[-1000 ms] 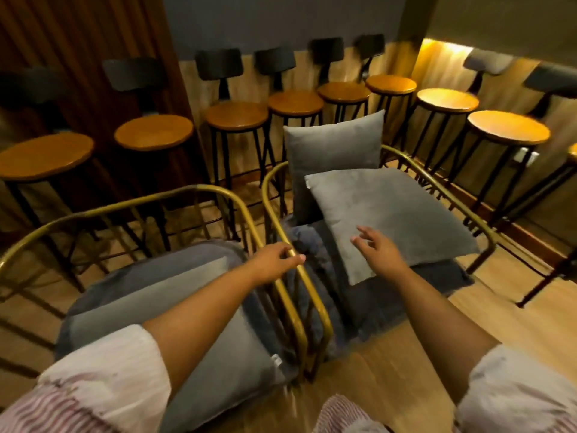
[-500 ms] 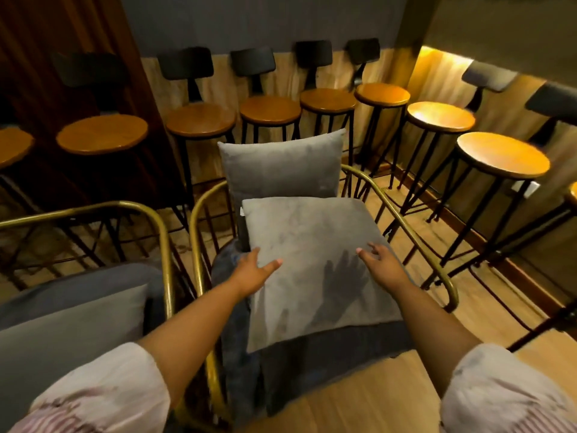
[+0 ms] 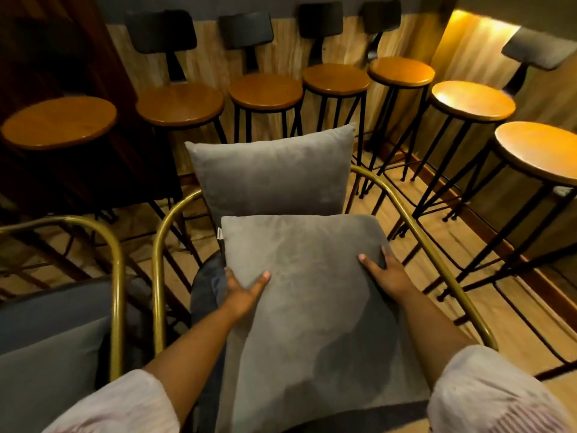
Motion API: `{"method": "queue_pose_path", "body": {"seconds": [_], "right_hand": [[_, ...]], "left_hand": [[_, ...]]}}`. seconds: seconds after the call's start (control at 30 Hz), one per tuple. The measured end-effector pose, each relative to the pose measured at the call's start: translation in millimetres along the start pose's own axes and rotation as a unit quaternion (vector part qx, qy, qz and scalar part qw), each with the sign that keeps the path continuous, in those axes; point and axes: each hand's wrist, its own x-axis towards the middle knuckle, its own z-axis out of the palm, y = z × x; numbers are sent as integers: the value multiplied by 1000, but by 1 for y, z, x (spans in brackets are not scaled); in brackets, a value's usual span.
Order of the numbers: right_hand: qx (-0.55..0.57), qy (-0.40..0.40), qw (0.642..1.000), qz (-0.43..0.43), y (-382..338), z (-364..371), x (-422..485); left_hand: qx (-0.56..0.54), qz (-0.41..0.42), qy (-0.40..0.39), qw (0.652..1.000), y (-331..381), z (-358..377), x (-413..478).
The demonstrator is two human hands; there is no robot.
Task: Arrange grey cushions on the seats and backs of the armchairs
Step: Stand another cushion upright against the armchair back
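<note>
Your left hand and right hand clasp the seat cushion between them; slide it square against the back cushion beyond.

dim, warm | glow top right | edges bowed, perhaps slightly blurred

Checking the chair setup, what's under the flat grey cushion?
Under the flat cushion a darker grey seat pad shows along its left and front edges; the rest of the seat is covered.
</note>
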Motion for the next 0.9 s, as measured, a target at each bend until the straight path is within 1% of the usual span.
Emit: {"method": "queue_pose_path", "body": {"seconds": [0.07,0.23,0.33,0.43,0.57,0.73,0.9], "right_hand": [[31,-10,999,28,2,0,22],[154,-45,984,73,19,-7,51],[181,-62,977,90,37,-11,52],[193,-55,975,90,45,-13,46],[206,-30,977,48,35,-18,17],[250,-13,968,-9,12,-30,-42],[268,-51,957,-97,-33,-27,-112]], "left_hand": [[-15,-1,21,1000,-4,3,23],[-18,-4,18,1000,-14,13,43],[-38,1,21,999,-18,14,46],[-63,9,24,998,-19,11,41],[-96,25,35,994,-18,1,24],[-124,85,79,986,-12,-35,-46],[-153,143,139,968,-14,-93,-132]]}}
